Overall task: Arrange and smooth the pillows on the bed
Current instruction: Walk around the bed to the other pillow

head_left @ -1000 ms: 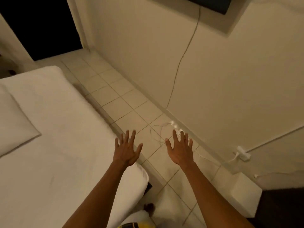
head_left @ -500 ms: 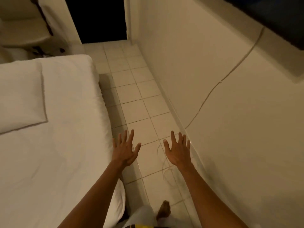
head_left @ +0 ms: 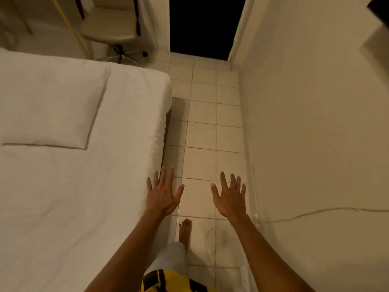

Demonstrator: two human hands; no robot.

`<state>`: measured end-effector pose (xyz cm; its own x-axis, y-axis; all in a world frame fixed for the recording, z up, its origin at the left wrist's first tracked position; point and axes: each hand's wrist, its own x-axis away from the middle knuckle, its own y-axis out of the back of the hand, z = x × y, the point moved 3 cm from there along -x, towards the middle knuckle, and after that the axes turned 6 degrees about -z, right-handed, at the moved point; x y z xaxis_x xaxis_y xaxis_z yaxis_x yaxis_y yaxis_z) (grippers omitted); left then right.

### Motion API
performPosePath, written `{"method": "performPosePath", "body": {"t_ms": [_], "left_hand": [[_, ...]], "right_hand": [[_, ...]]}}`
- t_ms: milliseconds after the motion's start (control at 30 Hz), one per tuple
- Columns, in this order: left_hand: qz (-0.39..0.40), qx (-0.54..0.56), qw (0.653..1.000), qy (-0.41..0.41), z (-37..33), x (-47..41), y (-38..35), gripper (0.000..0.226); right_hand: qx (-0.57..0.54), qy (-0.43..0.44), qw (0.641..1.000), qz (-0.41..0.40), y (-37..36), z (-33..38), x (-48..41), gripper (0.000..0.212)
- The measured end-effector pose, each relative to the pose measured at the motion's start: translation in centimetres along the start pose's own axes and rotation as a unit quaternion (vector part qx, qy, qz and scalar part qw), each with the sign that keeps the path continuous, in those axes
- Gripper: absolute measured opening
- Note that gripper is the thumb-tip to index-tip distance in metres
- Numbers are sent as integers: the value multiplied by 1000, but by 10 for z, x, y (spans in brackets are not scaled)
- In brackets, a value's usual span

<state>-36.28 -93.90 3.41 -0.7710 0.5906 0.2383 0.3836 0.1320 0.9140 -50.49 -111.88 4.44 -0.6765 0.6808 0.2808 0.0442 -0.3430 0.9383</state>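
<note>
A white pillow (head_left: 48, 102) lies flat on the white bed (head_left: 73, 197) at the upper left, its corner toward the bed's right side. My left hand (head_left: 163, 193) is stretched out, fingers spread and holding nothing, over the bed's right edge, well short of the pillow. My right hand (head_left: 230, 197) is spread the same way over the tiled floor beside the wall, also holding nothing.
A narrow tiled aisle (head_left: 208, 133) runs between the bed and the right wall (head_left: 315, 123) toward a dark doorway (head_left: 202, 24). A swivel chair (head_left: 113, 30) stands beyond the bed's far end. A thin cable (head_left: 315, 212) runs along the wall. My bare foot (head_left: 185, 230) is on the tiles.
The view has swung left, from the right wall toward the aisle and doorway. More of the pillow and the chair have come into sight. Both hands stay spread and empty.
</note>
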Motion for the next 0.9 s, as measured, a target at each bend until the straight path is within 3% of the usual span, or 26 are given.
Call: {"method": "performPosePath", "body": {"t_ms": [333,567,900], "left_hand": [[-52,8,998,27,-23,-215,72,88],[-76,-1,992,96,-10,-356,100,77],[-117,51,976,178,-36,-556,161,76]], "right_hand": [[-23,34,999,-8,81,55,-233,69],[2,78,997,13,112,87,-416,70],[4,197,980,13,181,175,-642,69]]}}
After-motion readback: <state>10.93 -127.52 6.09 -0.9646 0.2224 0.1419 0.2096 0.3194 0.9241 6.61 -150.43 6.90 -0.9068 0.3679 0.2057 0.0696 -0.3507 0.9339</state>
